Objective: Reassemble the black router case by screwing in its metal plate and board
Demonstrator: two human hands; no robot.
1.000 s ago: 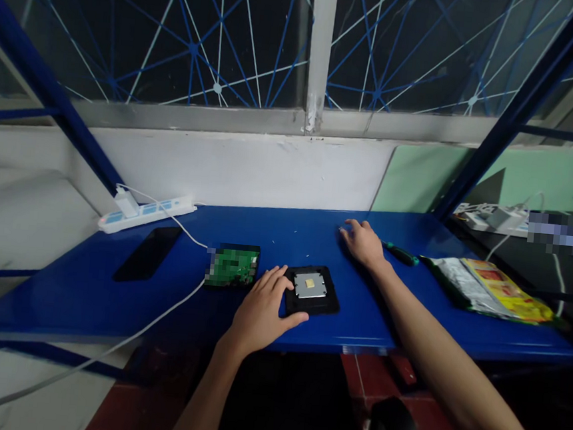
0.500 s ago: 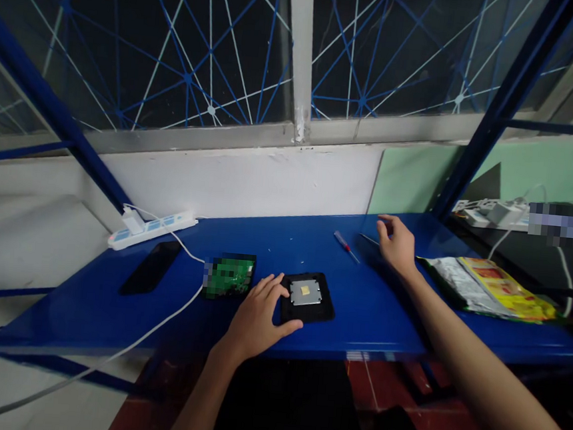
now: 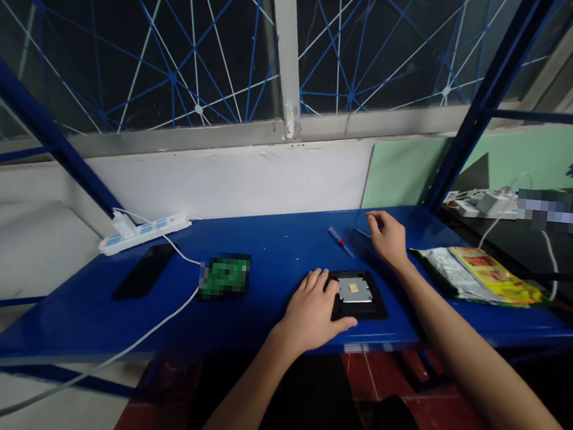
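My left hand (image 3: 311, 312) grips the left side of a flat black square cover (image 3: 380, 310), with its fingers along the left edge and its thumb at the near edge. A silvery metal plate (image 3: 364, 295) with a small yellowish pad (image 3: 353, 288) sits in the middle of this cover. My right hand (image 3: 386, 238) is curled over a screwdriver (image 3: 362, 233); only the thin shaft shows to its left, the handle being hidden beneath the hand. Left of that lies a smaller screwdriver (image 3: 339, 240) with a clear and red handle.
A green circuit board (image 3: 225, 276) lies to the left, partly pixelated, with a white cable (image 3: 156, 323) beside it. A black phone (image 3: 143, 273) and a white power strip (image 3: 147, 233) are farther left. A foil packet (image 3: 482, 275) lies on the right of the blue table (image 3: 284, 241).
My left hand has slid the black cover right, away from the circuit board. My right hand has left the small red-handled screwdriver and moved right over the green-handled one. The view has shifted slightly.
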